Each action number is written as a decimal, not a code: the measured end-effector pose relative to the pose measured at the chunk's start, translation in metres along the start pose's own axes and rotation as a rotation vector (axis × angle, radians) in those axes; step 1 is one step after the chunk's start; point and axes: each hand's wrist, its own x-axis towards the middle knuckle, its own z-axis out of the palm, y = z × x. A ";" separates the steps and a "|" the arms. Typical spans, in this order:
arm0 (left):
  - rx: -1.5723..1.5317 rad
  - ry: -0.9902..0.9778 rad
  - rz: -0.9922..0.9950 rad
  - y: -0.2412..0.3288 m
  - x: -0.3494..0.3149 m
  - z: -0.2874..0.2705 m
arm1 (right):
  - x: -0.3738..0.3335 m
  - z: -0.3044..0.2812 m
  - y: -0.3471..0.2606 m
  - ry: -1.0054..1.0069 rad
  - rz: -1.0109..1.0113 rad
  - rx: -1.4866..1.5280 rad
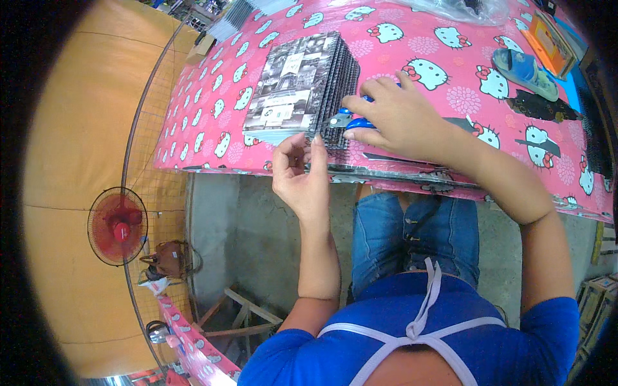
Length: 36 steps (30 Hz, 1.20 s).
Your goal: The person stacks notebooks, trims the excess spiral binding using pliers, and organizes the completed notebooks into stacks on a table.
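A stack of spiral-bound notebooks (293,83) with black-and-white photo covers lies on the table, its dark coil bindings (336,83) along the right side. My left hand (302,170) is at the stack's near right corner, thumb and curled fingers closed on the end of a coil binding. My right hand (396,116) grips blue-handled pliers (357,122) beside the coils. The metal jaws point left, against the bindings near my left fingertips. Just what the jaws touch is too small to tell.
A pink patterned cloth (421,45) covers the table. To the right lie a blue tape dispenser (524,74), an orange frame-like object (547,45) and black scraps (544,106). Clear plastic (470,9) sits at the far edge. A red fan (119,226) stands at left.
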 end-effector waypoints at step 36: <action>-0.262 -0.068 -0.227 -0.005 0.002 -0.003 | 0.008 0.014 0.003 -0.022 0.012 -0.028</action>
